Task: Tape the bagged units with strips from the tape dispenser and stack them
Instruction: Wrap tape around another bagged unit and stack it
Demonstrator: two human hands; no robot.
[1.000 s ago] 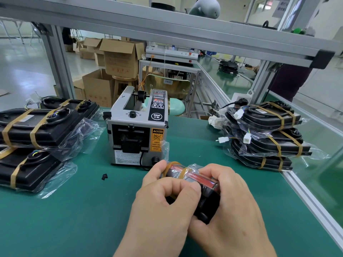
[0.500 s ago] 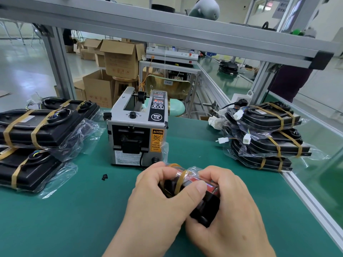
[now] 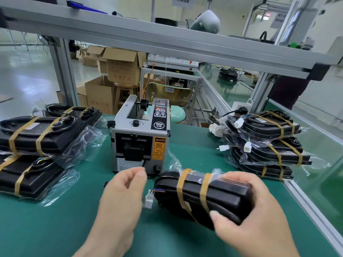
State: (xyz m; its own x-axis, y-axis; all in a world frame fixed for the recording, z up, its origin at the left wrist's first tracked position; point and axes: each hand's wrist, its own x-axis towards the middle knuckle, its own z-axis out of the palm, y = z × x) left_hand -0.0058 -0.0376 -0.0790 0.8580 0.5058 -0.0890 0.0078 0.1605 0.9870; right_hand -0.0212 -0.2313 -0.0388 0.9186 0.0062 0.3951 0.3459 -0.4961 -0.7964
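My right hand (image 3: 254, 216) grips a black bagged unit (image 3: 220, 193) by its right end, holding it just above the green mat. Two tan tape strips wrap around its middle, and a white connector hangs off its left end. My left hand (image 3: 124, 193) is off the unit, to its left, with fingers loosely curled and nothing in them. The grey tape dispenser (image 3: 139, 138) stands right behind both hands. A stack of taped units (image 3: 269, 143) sits at the right; more taped units (image 3: 37, 136) lie stacked at the left.
An aluminium frame rail (image 3: 306, 206) runs along the mat's right edge, with a clear panel beyond it. A horizontal frame beam (image 3: 167, 39) crosses overhead. Cardboard boxes (image 3: 118, 67) stand on the floor behind the bench. Bare green mat (image 3: 55, 229) lies front left.
My left hand has let go of the unit and moved left. The right hand has turned the unit flat and carried it to the right. The view now sits closer.
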